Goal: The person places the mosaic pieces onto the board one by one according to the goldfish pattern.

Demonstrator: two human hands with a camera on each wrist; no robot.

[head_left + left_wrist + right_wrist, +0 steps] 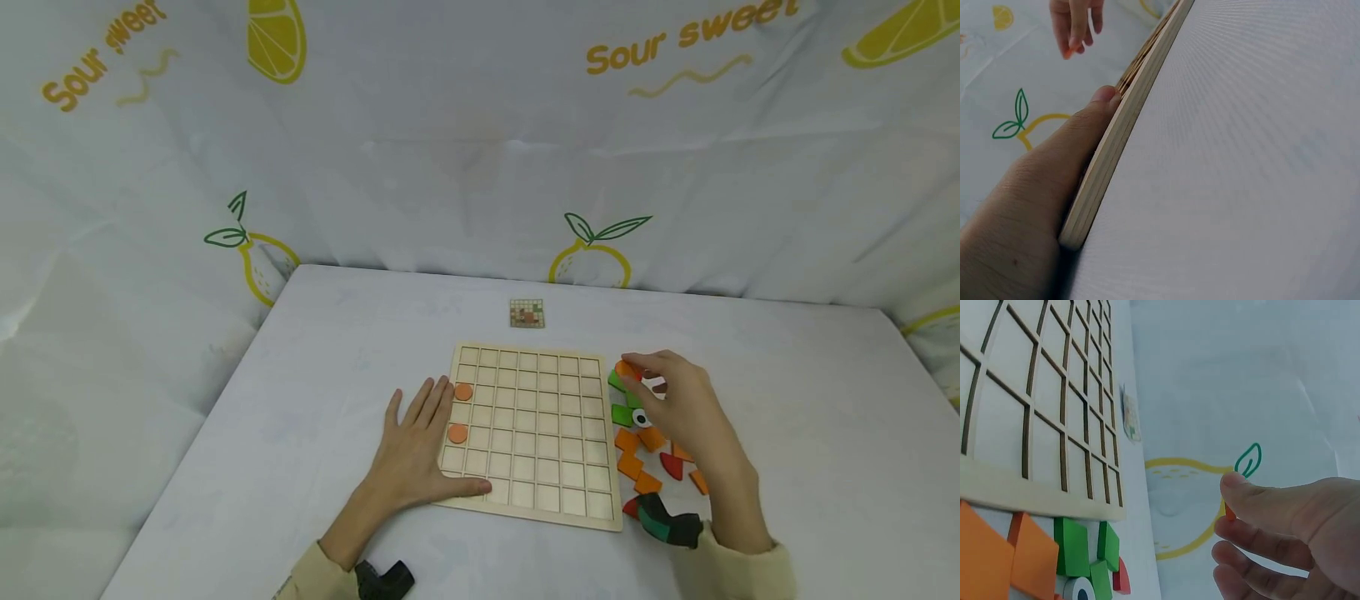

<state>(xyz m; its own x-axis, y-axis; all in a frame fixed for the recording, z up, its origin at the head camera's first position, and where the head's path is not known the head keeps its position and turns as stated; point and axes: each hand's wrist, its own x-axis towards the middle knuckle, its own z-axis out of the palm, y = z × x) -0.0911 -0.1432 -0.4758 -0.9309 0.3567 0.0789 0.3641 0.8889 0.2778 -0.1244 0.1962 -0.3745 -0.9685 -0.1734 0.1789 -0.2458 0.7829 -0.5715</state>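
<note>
A wooden grid board (pixel 611 500) lies flat on the table, with two orange discs (pixel 463 392) in its left column. My left hand (pixel 408 462) rests spread on the lower left corner, fingers straight along the left side and thumb over the front rim. In the left wrist view that thumb (pixel 1079 131) lies against the board's edge (pixel 1116 140). Above the loose pieces right of the board, my right hand (pixel 678 400) pinches a small orange disc (pixel 1230 511) between thumb and index finger. Most of the disc is hidden by the fingertips in the right wrist view.
Beside the board's right edge lie several orange blocks (pixel 628 465), green blocks (pixel 622 415), red pieces (pixel 672 466) and a round eye piece (pixel 640 418). A small pattern card (pixel 527 313) lies behind the board. A lemon-print cloth (pixel 465 200) hangs at the back.
</note>
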